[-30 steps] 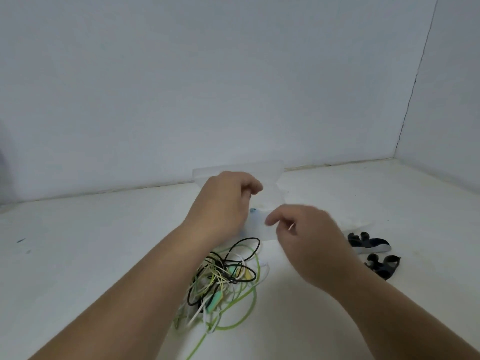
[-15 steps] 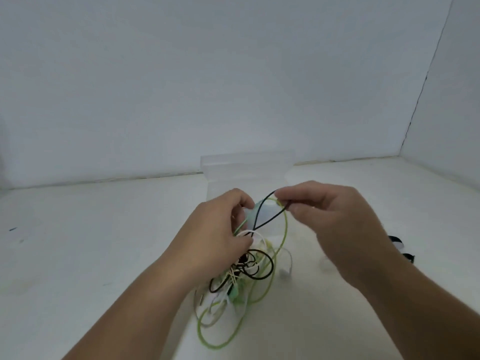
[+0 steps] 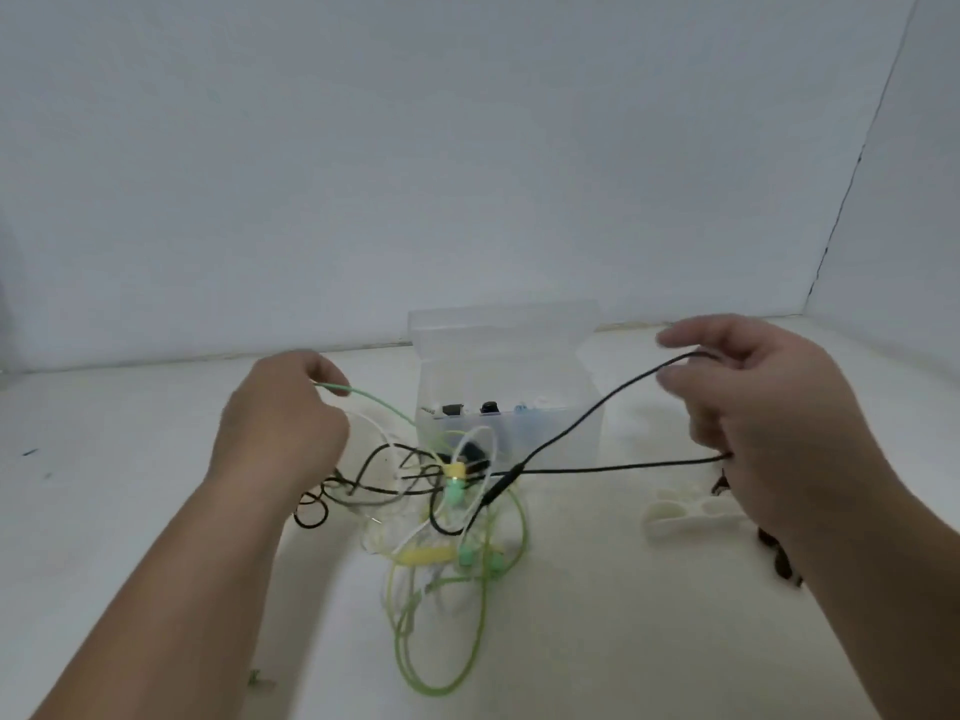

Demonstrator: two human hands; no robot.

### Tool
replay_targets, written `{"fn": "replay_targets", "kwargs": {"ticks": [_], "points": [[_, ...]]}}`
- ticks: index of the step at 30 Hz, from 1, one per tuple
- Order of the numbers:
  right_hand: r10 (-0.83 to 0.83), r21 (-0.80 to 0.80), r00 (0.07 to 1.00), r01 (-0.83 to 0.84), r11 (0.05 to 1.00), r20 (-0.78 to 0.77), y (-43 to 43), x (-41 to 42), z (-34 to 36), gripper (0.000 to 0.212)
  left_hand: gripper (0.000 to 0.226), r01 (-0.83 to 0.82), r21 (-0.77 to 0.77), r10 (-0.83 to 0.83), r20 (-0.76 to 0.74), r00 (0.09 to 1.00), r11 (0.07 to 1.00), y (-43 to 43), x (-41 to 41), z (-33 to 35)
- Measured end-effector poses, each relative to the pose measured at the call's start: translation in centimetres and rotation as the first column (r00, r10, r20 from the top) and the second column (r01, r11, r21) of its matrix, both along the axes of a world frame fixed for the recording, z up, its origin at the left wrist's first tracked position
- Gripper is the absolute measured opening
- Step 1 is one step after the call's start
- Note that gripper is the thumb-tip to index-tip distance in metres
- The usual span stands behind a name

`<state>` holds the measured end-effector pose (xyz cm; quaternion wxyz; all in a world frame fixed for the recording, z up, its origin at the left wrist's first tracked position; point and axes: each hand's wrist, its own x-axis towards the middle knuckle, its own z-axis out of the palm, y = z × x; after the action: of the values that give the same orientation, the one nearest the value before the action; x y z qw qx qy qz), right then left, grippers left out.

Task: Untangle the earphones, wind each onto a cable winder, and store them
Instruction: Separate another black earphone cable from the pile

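Pinching a loop of thin black earphone cable (image 3: 597, 409), the right hand (image 3: 769, 423) sits well apart from the left hand (image 3: 280, 423), whose fingers curl round a pale green cable (image 3: 374, 396) — the tangled multicoloured earphones (image 3: 452, 511) between them, before a clear plastic box (image 3: 506, 350).

left hand (image 3: 280, 433) curled, right hand (image 3: 774, 423) pinching, apart

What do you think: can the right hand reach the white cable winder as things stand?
Probably yes, though not freely. The white cable winder lies uncovered close beside the right hand, but that hand pinches the black cable and would likely need to release it first.
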<state>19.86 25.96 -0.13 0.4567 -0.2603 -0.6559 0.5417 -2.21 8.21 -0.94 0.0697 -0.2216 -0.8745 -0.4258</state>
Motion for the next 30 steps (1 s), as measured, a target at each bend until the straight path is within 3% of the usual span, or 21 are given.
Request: {"fn": "replay_targets", "kwargs": {"ticks": [2, 4, 6, 8, 11, 13, 15, 17, 18, 20, 22, 25, 30], "points": [[0.059, 0.203, 0.933, -0.138, 0.969, 0.355, -0.6, 0.0, 0.0, 0.016, 0.039, 0.000, 0.083, -0.009, 0.107, 0.994, 0.997, -0.2, 0.1, 0.3], [0.144, 0.195, 0.704, -0.377, 0.905, 0.695, -1.4, -0.1, -0.4, 0.020, 0.044, 0.073, 0.131, -0.105, 0.262, 0.959, 0.989, -0.3, 0.1, 0.5], [0.136, 0.133, 0.478, -0.488, 0.863, 0.868, -2.1, -0.2, -0.8, 0.022, 0.056, 0.158, 0.171, -0.208, 0.335, 0.919, 0.973, -0.4, 0.3, 0.7], [0.096, 0.154, 0.456, -0.481, 0.863, 0.885, -2.3, -0.4, -1.1, 0.025, 0.067, 0.228, 0.218, -0.284, 0.278, 0.918, 0.949, -0.1, 0.8, 0.7], [0.125, 0.179, 0.645, -0.384, 0.906, 0.754, -2.2, -0.9, -1.2, 0.046, 0.061, 0.256, 0.299, -0.259, -0.030, 0.965, 0.919, 0.6, 3.2, 1.2], [0.139, 0.201, 0.748, -0.345, 0.917, 0.650, -2.3, -1.1, -1.2, 0.051, 0.045, 0.444, 0.352, -0.390, -0.215, 0.895, 0.824, 1.1, 4.7, 1.3], [0.183, 0.205, 0.818, -0.342, 0.917, 0.545, -2.5, -1.2, -1.2, 0.055, 0.035, 0.631, 0.251, -0.610, -0.165, 0.775, 0.734, 1.5, 6.1, 1.0], [0.235, 0.156, 0.872, -0.328, 0.932, 0.429, -2.5, -1.3, -1.1, 0.060, 0.048, 0.682, -0.035, -0.683, -0.048, 0.729, 0.730, 2.0, 6.7, 0.0], [0.254, 0.097, 0.904, -0.303, 0.948, 0.345, -2.5, -1.5, -1.0, 0.063, 0.048, 0.659, -0.182, -0.675, -0.046, 0.736, 0.730, 2.2, 6.7, -0.5], [0.249, -0.141, 0.962, -0.232, 0.962, 0.111, -2.0, -1.6, -0.5, 0.067, 0.033, 0.645, -0.287, -0.680, -0.033, 0.732, 0.708, 2.3, 6.1, -0.9], [0.191, -0.334, 0.972, -0.226, 0.915, -0.136, -1.3, -1.3, 0.1, 0.067, 0.024, 0.660, -0.250, -0.678, 0.018, 0.734, 0.708, 2.1, 5.1, -1.0], [0.152, -0.426, 0.902, -0.333, 0.841, -0.404, -0.7, -0.4, 1.0, 0.065, 0.025, 0.658, -0.183, -0.653, 0.095, 0.751, 0.730, 1.7, 3.8, -0.9], [0.089, -0.490, 0.834, -0.402, 0.773, -0.544, -0.1, 0.1, 1.1, 0.061, 0.024, 0.705, -0.049, -0.694, 0.136, 0.707, 0.708, 1.5, 3.1, -0.9]]}}
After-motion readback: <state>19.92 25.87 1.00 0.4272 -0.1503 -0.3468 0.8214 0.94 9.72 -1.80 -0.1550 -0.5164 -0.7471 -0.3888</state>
